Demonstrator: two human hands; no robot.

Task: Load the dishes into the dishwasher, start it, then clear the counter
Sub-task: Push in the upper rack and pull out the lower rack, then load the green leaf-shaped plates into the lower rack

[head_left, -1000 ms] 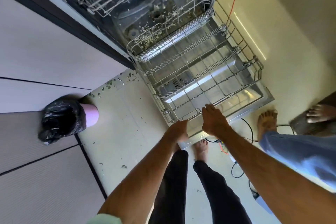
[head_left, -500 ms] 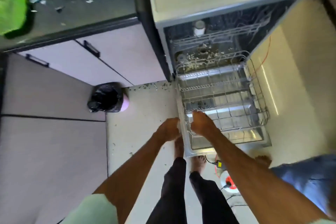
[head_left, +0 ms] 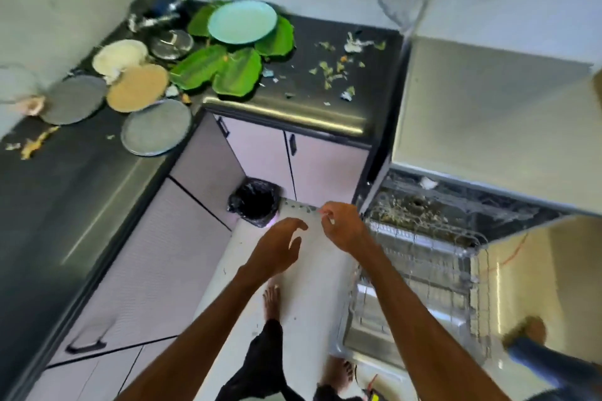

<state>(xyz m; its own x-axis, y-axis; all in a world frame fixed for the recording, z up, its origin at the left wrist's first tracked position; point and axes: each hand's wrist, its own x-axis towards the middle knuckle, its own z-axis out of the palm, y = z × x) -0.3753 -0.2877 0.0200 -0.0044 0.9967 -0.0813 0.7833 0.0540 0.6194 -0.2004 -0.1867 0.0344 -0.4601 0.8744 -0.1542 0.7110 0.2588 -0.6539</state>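
Note:
The dishwasher (head_left: 456, 127) stands open at the right, its lower wire rack (head_left: 433, 273) pulled out over the dropped door and holding nothing. My left hand (head_left: 277, 247) and my right hand (head_left: 342, 225) hang in the air above the floor, left of the rack, fingers loosely spread, holding nothing. On the dark L-shaped counter (head_left: 309, 107) lie a pale blue plate (head_left: 242, 20) on green leaf-shaped plates (head_left: 224, 70), steel plates (head_left: 155, 127), a tan plate (head_left: 136, 87), a cream plate (head_left: 119, 57) and a steel lid (head_left: 171, 44).
Food scraps litter the counter near its right end (head_left: 335, 70). A bin with a black bag (head_left: 254, 203) stands on the floor in the cabinet corner. Another person's foot (head_left: 527, 332) is at the right beside the dishwasher door. Cables (head_left: 368, 387) lie near my feet.
Both hands have let go of the rack's front edge and lifted up and left. My view has swung up from the dishwasher to take in the counter and its dishes.

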